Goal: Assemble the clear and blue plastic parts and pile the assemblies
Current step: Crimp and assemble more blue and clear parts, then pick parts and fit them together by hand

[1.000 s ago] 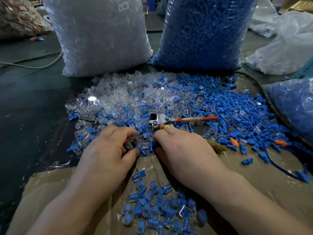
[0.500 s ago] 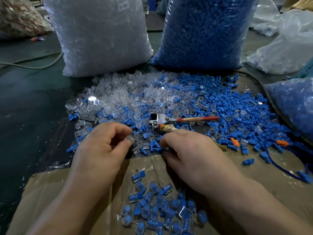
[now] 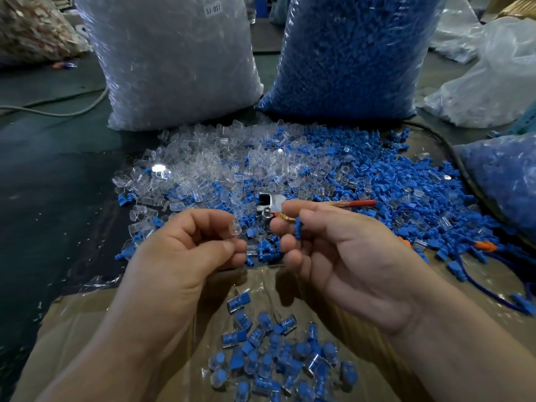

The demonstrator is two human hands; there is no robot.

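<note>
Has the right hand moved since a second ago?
Yes. The right hand has risen off the loose parts and turned palm-up, pinching a blue part; its fingertips now overlap the red-handled tool, which lies where it did.

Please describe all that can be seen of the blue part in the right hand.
The blue part is a small piece of opaque blue plastic, seemingly ridged; finer detail is too small. It stands roughly upright, pinched between thumb and fingers of the right hand, above the loose parts. It is apart from the clear part that the left hand holds.
</note>
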